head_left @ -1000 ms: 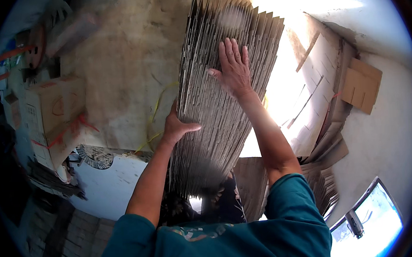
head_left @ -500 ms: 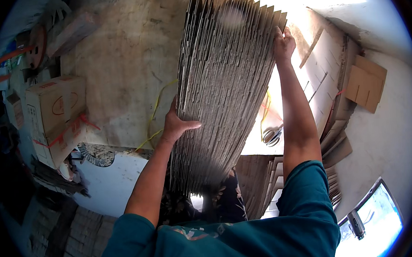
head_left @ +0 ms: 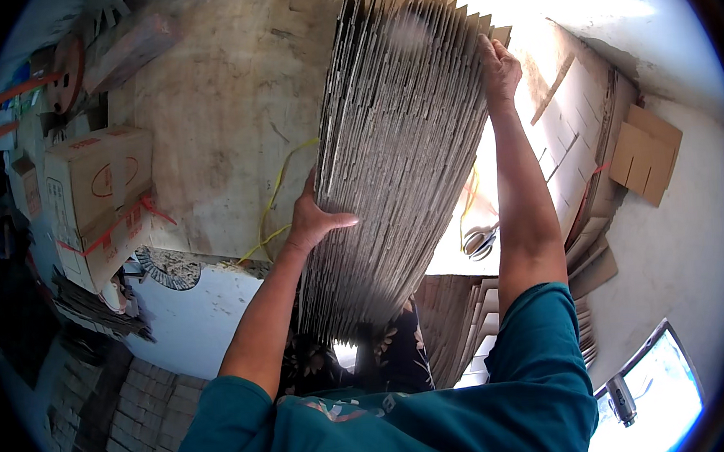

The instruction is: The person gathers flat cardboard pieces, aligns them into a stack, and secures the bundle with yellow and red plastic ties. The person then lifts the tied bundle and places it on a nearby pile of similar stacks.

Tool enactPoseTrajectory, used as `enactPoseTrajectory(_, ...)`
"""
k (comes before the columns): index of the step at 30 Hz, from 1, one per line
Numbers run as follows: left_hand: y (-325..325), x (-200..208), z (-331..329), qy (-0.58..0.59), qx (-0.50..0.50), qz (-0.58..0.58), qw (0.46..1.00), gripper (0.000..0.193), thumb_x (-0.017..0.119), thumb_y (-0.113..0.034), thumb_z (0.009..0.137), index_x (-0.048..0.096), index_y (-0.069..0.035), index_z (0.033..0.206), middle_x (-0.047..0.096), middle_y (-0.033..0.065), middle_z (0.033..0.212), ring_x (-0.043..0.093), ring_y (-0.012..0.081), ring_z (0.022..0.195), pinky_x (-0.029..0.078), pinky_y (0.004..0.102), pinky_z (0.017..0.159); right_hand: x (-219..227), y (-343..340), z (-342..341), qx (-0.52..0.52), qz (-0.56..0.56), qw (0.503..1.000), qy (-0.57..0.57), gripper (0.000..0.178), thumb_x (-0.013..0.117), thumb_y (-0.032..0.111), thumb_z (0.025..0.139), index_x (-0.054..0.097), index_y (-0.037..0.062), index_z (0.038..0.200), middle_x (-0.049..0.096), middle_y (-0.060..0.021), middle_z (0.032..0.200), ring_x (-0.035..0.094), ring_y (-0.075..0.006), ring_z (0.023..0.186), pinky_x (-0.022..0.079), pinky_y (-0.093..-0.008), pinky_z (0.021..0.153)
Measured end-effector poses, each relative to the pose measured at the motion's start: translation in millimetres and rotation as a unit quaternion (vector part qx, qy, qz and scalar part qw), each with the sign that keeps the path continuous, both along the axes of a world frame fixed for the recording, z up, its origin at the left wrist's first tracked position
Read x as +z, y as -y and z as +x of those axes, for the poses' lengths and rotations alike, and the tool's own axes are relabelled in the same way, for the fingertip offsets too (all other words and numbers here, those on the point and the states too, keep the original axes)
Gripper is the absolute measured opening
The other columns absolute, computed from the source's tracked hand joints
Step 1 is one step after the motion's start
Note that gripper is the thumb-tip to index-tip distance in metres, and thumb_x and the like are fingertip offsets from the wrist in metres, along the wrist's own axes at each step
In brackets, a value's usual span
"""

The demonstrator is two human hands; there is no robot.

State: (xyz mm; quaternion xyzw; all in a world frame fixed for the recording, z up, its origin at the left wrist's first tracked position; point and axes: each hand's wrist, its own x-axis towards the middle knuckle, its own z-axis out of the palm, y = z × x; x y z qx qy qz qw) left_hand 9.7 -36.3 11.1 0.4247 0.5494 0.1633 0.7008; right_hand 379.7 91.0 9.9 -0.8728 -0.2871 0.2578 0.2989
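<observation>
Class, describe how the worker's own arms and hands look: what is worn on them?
Short, plain teal sleeves leave both forearms bare. The left hand and right hand are ungloved, and no watch or bracelet shows.

One fisheye, the left of a side-by-side pair worn on the head, looks steeply down past the shirt (head_left: pixel 427 431) and out over the counter (head_left: pixel 209 85). It sits close above the stack (head_left: pixel 399 156), which fills the middle, and takes in the wall (head_left: pixel 674 246) far to the right. Near the dark left rim, things are perhaps too dim to place.
</observation>
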Motion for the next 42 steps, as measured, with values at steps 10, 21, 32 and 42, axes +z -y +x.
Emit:
enactPoseTrajectory(10,-1.3,2.7,-0.2,-0.018,-0.017,0.027,0.999,0.106,0.084,-0.012,0.047,0.031,-0.004,0.138,0.057,0.0099,0.119,0.054,0.0219,0.109,0.04,0.0327,0.097,-11.6,1.7,-3.7,0.032,0.136,0.989,0.05,0.039,0.06,0.023,0.085,0.059,0.0032,0.118,0.054,-0.0183,0.124,0.053,-0.0257,0.114,0.039,-0.0319,0.097)
enactPoseTrajectory(21,1.0,-1.8,-1.4,-0.008,-0.009,0.036,0.999,0.108,0.085,-0.014,0.047,0.029,-0.004,0.139,0.057,0.0105,0.119,0.054,0.0223,0.109,0.04,0.0323,0.098,-4.7,-18.2,-26.8,0.046,-0.084,0.981,0.167,0.055,0.066,0.048,0.076,0.063,0.0069,0.113,0.035,-0.025,0.139,0.039,-0.032,0.127,0.033,-0.0423,0.103)
enactPoseTrajectory(32,2.3,-4.7,-0.7,-0.011,-0.013,0.026,1.0,0.113,0.085,-0.016,0.046,0.025,-0.004,0.141,0.055,0.0125,0.122,0.053,0.0239,0.111,0.039,0.0328,0.099,-22.5,-19.7,-20.2,0.091,0.026,0.981,0.17,0.032,0.058,0.027,0.082,0.066,0.0142,0.11,0.024,-0.0223,0.145,0.024,-0.032,0.135,0.027,-0.0477,0.106)
enactPoseTrajectory(42,6.6,-14.3,-4.6,-0.008,-0.007,0.034,0.999,0.115,0.086,-0.017,0.045,0.023,0.002,0.14,0.052,0.0156,0.126,0.051,0.0252,0.115,0.037,0.032,0.1,0.6,-30.0,-54.5,0.116,-0.105,0.957,0.246,0.042,0.057,0.046,0.083,0.066,0.0157,0.11,0.023,-0.0187,0.146,0.017,-0.0338,0.137,0.022,-0.0592,0.104)
